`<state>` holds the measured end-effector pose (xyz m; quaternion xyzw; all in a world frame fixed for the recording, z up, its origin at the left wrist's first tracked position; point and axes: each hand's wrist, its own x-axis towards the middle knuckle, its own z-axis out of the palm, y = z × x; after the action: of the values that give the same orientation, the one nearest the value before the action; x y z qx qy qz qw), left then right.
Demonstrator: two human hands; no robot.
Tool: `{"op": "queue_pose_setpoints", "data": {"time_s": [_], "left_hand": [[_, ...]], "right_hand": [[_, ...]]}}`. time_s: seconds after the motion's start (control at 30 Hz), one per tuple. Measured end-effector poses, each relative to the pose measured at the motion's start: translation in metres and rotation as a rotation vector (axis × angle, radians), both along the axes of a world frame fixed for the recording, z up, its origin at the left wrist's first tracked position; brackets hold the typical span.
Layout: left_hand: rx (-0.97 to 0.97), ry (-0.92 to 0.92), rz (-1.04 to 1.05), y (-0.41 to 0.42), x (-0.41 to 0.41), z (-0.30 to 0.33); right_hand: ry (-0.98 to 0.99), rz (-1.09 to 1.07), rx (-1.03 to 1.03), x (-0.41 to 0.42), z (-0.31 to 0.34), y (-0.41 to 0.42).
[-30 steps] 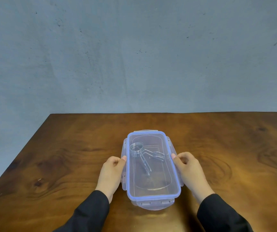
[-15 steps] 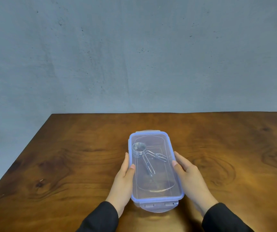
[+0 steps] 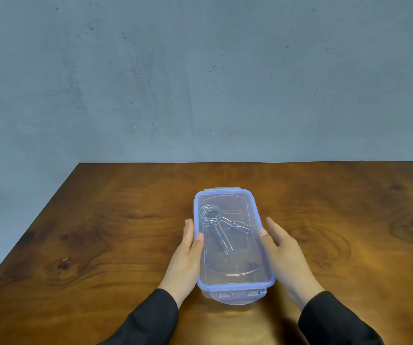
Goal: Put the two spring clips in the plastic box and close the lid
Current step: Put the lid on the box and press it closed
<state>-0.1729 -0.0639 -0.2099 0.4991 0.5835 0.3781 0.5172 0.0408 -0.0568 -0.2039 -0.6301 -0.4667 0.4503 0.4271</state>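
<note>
my left hand (image 3: 186, 255): flat against the plastic box (image 3: 233, 241)'s left wall, fingers straight, thumb on the lid (image 3: 235, 267) rim. my right hand (image 3: 285, 255): same on the right wall, unclenched. box: lid on, centre of wooden table (image 3: 105, 232). spring clips (image 3: 216, 224): inside, far-left end.

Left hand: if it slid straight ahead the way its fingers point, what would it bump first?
Probably nothing. The left hand points along the box side toward the wall; only bare table lies ahead.
</note>
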Motion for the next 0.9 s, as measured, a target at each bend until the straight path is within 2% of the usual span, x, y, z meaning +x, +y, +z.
{"op": "queue_pose_setpoints", "data": {"time_s": [0.07,0.17,0.23,0.3,0.37,0.47,0.67,0.8,0.9], "left_hand": [[0.171,0.251,-0.034,-0.004,-0.003,0.001],[0.535,0.619,-0.282,-0.017,-0.005,0.002],[0.735,0.823,-0.432,-0.022,-0.007,-0.010],[0.780,0.927,-0.486,-0.021,-0.008,-0.018],[0.804,0.972,-0.505,-0.019,-0.008,-0.021],[0.817,1.030,-0.525,-0.016,-0.009,-0.024],[0.966,1.060,-0.471,-0.014,-0.007,-0.031],[1.107,1.005,-0.431,-0.013,-0.007,-0.039],[1.142,0.972,-0.407,-0.012,-0.006,-0.041]], "right_hand": [[-0.184,-0.025,0.102,0.007,0.009,0.006],[-0.422,0.057,0.267,0.013,0.028,0.031],[-0.578,0.252,0.343,0.006,0.039,0.056],[-0.745,0.489,0.348,-0.008,0.041,0.082],[-0.890,0.639,0.256,-0.022,0.035,0.104],[-1.025,0.678,0.198,-0.036,0.024,0.123],[-1.070,0.510,0.310,-0.045,0.008,0.127],[-1.076,0.482,0.312,-0.047,0.005,0.130],[-1.078,0.474,0.317,-0.047,0.003,0.132]]}}
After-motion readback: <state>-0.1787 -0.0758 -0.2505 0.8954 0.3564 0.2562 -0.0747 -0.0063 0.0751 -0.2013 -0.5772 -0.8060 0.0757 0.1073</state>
